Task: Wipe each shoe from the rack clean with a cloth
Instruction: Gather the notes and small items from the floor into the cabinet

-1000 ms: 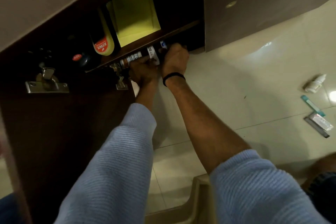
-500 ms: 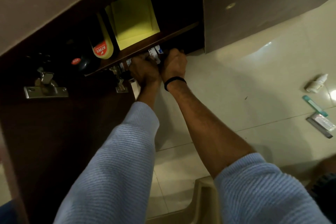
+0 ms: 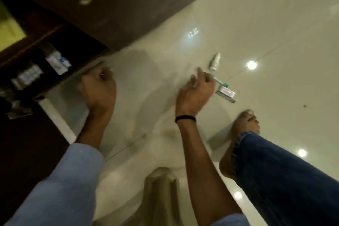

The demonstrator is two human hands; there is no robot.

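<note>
No shoe and no cloth is in view. My left hand (image 3: 99,88) hovers over the pale floor just outside the open cabinet, back of the hand up, fingers curled in; motion blur hides whether anything is inside. My right hand (image 3: 196,90), with a black band on the wrist, is further right above the floor. Its fingers are loosely apart and hold nothing, with the fingertips close to a teal stick (image 3: 220,80).
The cabinet's lower shelf holds small white boxes (image 3: 56,62), with a yellow item (image 3: 9,29) above. Its dark open door (image 3: 27,152) stands at the left. A white bottle (image 3: 215,62) and a silver packet (image 3: 225,93) lie on the floor. My bare foot (image 3: 242,128) and a beige stool (image 3: 161,192) are below.
Both hands have pulled out of the cabinet shelf, leaving the small boxes there. My right hand has swung right toward the items on the floor, and my view has turned right.
</note>
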